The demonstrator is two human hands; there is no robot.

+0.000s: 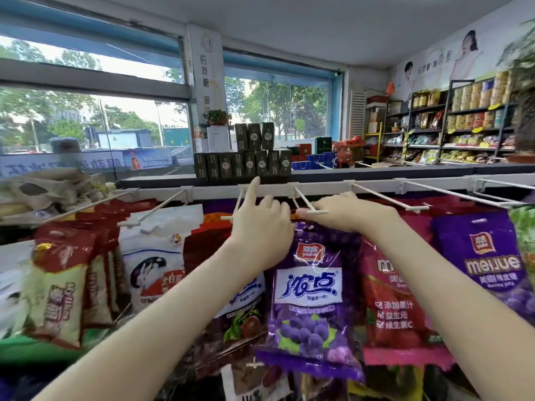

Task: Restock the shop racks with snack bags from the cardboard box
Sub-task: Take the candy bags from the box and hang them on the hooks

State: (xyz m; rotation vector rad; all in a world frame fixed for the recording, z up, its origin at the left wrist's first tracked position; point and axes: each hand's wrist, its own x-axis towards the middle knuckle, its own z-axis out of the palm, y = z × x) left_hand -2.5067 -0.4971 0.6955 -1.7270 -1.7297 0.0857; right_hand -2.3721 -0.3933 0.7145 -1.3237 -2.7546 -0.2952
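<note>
A purple grape-candy snack bag hangs in front of me at the tip of a white peg hook. My right hand pinches the bag's top edge at the hook's end bar. My left hand holds the bag's upper left corner, its index finger pointing up past the neighbouring hook. The cardboard box is not in view.
The rack rail carries several white hooks with hanging bags: red bags and a white bag at left, a pink bag and a purple bag at right. Dark green boxes stand on top. Stocked shelves fill the far right.
</note>
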